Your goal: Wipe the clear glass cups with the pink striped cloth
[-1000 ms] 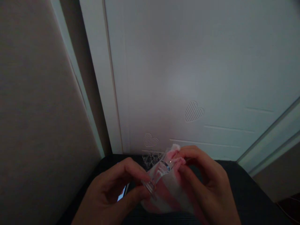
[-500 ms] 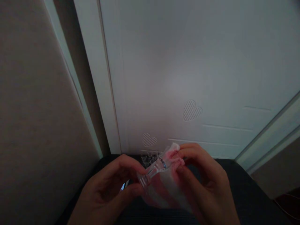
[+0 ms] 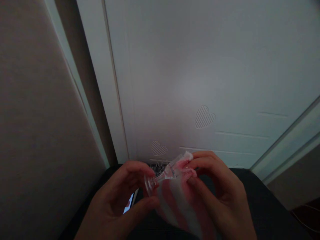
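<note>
A small clear stemmed glass (image 3: 170,171) lies tilted between my hands, its round foot to the left and its bowl up to the right. My left hand (image 3: 122,196) pinches the foot between thumb and fingers. With the other hand, my right hand (image 3: 217,190), I grip a pink and white striped cloth (image 3: 180,203) bunched around and into the glass's rim. The rest of the cloth hangs below the glass. My right fingers partly hide the rim.
Several clear glass pieces (image 3: 158,167) stand behind my hands on the dark tabletop (image 3: 262,203). A phone with a lit screen (image 3: 129,204) lies partly hidden behind my left hand. A white panel with heart patterns (image 3: 195,83) rises at the back.
The glass has turned in my fingers, so its stem and foot show more plainly. The hanging cloth has dropped lower. More of the phone's screen is visible.
</note>
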`<action>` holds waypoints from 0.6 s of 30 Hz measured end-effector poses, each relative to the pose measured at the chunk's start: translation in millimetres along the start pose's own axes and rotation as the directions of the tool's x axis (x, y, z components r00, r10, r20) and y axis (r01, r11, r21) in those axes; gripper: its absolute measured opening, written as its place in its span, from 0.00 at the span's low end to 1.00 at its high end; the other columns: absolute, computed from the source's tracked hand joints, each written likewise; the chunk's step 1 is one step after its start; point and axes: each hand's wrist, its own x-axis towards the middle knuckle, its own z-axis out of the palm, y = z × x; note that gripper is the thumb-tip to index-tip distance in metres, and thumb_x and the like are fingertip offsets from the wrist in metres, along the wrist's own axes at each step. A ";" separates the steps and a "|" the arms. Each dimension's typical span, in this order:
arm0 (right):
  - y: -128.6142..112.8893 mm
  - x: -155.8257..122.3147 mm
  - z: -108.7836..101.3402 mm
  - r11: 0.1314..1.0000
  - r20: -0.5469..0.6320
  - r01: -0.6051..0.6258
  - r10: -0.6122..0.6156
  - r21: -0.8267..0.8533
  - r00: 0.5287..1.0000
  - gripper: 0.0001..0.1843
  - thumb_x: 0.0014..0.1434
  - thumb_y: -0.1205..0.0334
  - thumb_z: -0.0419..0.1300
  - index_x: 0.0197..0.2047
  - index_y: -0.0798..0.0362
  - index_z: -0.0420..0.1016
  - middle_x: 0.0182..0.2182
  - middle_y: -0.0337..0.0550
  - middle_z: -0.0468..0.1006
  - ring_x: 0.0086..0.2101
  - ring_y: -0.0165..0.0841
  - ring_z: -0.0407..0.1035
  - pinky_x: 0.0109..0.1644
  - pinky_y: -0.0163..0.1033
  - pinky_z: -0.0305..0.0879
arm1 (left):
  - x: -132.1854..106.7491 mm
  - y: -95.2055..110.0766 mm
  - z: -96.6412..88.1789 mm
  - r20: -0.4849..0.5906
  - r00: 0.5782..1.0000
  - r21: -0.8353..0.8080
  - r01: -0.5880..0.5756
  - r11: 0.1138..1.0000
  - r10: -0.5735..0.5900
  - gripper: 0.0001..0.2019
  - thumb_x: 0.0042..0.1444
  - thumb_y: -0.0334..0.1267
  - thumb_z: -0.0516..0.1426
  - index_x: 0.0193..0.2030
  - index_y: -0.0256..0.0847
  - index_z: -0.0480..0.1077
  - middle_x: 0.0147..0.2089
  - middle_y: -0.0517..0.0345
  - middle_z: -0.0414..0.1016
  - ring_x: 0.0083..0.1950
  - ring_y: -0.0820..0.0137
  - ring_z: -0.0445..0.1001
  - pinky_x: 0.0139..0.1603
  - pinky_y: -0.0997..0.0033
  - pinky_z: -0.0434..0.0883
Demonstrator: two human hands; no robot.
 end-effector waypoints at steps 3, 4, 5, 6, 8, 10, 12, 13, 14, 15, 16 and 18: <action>-0.5 -0.8 -0.3 1.000 -0.013 -0.002 0.002 -0.001 1.000 0.07 0.60 0.69 0.60 0.37 0.47 0.76 0.40 0.36 0.76 0.41 0.31 0.72 0.42 0.34 0.66 | -1.3 1.0 2.4 -0.055 0.998 0.037 0.018 0.999 -0.016 0.14 0.38 0.42 0.70 0.33 0.49 0.75 0.28 0.66 0.78 0.31 0.72 0.74 0.31 0.81 0.70; -0.4 -0.9 -0.2 1.000 -0.015 -0.007 0.007 -0.001 1.000 0.07 0.60 0.69 0.60 0.37 0.47 0.76 0.40 0.35 0.76 0.41 0.31 0.72 0.43 0.34 0.66 | -2.1 1.4 3.4 -0.078 0.997 0.049 0.030 0.998 -0.026 0.15 0.38 0.43 0.70 0.35 0.50 0.75 0.28 0.66 0.78 0.31 0.71 0.74 0.30 0.81 0.71; -0.2 -0.8 0.1 1.000 -0.019 -0.006 0.006 0.000 1.000 0.07 0.60 0.69 0.60 0.37 0.46 0.76 0.40 0.35 0.76 0.42 0.30 0.72 0.43 0.33 0.66 | -2.9 1.8 4.2 -0.096 0.995 0.061 0.038 0.997 -0.032 0.16 0.38 0.45 0.70 0.36 0.51 0.75 0.29 0.66 0.79 0.30 0.71 0.75 0.29 0.81 0.71; -0.1 -0.5 0.6 1.000 -0.024 -0.006 0.006 -0.001 1.000 0.07 0.60 0.69 0.60 0.37 0.46 0.76 0.40 0.35 0.76 0.42 0.30 0.72 0.43 0.33 0.66 | -3.5 1.9 4.6 -0.112 0.993 0.077 0.040 0.996 -0.031 0.17 0.39 0.47 0.69 0.37 0.52 0.75 0.30 0.67 0.80 0.30 0.71 0.75 0.29 0.81 0.71; -0.4 0.4 1.8 1.000 -0.030 -0.009 0.009 -0.001 0.999 0.08 0.60 0.69 0.60 0.37 0.46 0.76 0.40 0.36 0.76 0.43 0.31 0.71 0.44 0.33 0.66 | -3.9 1.0 3.3 -0.129 0.992 0.118 0.020 0.993 -0.004 0.15 0.41 0.50 0.68 0.38 0.54 0.76 0.30 0.69 0.81 0.31 0.72 0.76 0.29 0.83 0.71; -1.1 1.2 2.9 1.000 -0.039 -0.007 0.007 -0.002 0.999 0.07 0.60 0.68 0.61 0.37 0.46 0.76 0.40 0.36 0.75 0.42 0.31 0.71 0.44 0.34 0.66 | -2.6 -1.5 -0.7 -0.114 0.992 0.181 -0.025 0.983 0.046 0.13 0.44 0.52 0.66 0.38 0.57 0.77 0.30 0.70 0.81 0.32 0.72 0.76 0.30 0.84 0.72; -2.1 1.5 3.6 1.000 -0.048 -0.018 0.018 -0.004 0.999 0.06 0.60 0.68 0.61 0.36 0.46 0.77 0.41 0.37 0.74 0.42 0.31 0.72 0.43 0.34 0.66 | 0.0 -4.7 -5.7 -0.049 0.995 0.259 -0.075 0.963 0.091 0.12 0.48 0.52 0.64 0.41 0.59 0.76 0.30 0.70 0.82 0.32 0.72 0.77 0.32 0.83 0.73; -2.6 1.4 3.7 1.000 -0.049 -0.018 0.018 -0.005 0.999 0.06 0.59 0.68 0.61 0.36 0.46 0.77 0.41 0.37 0.74 0.42 0.31 0.72 0.42 0.34 0.67 | 1.3 -6.1 -7.5 -0.015 0.994 0.293 -0.096 0.951 0.105 0.13 0.50 0.51 0.63 0.43 0.59 0.76 0.31 0.69 0.82 0.32 0.71 0.78 0.32 0.81 0.73; -3.0 1.3 3.7 1.000 -0.050 -0.015 0.014 -0.006 0.999 0.06 0.59 0.68 0.61 0.36 0.47 0.77 0.42 0.37 0.74 0.42 0.32 0.72 0.42 0.34 0.67 | 2.3 -7.2 -8.6 0.011 0.993 0.319 -0.115 0.941 0.117 0.13 0.52 0.51 0.62 0.45 0.59 0.76 0.32 0.68 0.83 0.32 0.70 0.79 0.31 0.80 0.74; -3.2 1.2 3.6 1.000 -0.047 -0.009 0.008 -0.006 0.999 0.06 0.59 0.69 0.61 0.36 0.47 0.77 0.42 0.37 0.74 0.42 0.32 0.72 0.42 0.34 0.68 | 3.0 -7.7 -8.8 0.011 0.993 0.326 -0.118 0.938 0.121 0.13 0.52 0.51 0.62 0.45 0.58 0.76 0.32 0.67 0.83 0.31 0.70 0.79 0.31 0.80 0.73; -3.4 1.1 3.5 1.000 -0.043 -0.004 0.004 -0.005 0.999 0.07 0.59 0.69 0.61 0.36 0.47 0.76 0.42 0.38 0.74 0.43 0.32 0.72 0.42 0.33 0.68 | 3.3 -7.8 -8.1 -0.010 0.992 0.319 -0.115 0.941 0.124 0.13 0.52 0.51 0.61 0.45 0.58 0.76 0.32 0.67 0.83 0.31 0.70 0.79 0.30 0.80 0.73; -3.4 1.2 3.3 1.000 -0.039 0.011 -0.011 -0.001 0.999 0.07 0.59 0.69 0.61 0.36 0.47 0.76 0.43 0.38 0.75 0.44 0.32 0.72 0.43 0.33 0.68 | 2.7 -7.0 -5.2 -0.058 0.992 0.285 -0.094 0.954 0.115 0.13 0.51 0.51 0.62 0.43 0.57 0.77 0.31 0.68 0.83 0.30 0.70 0.79 0.30 0.80 0.74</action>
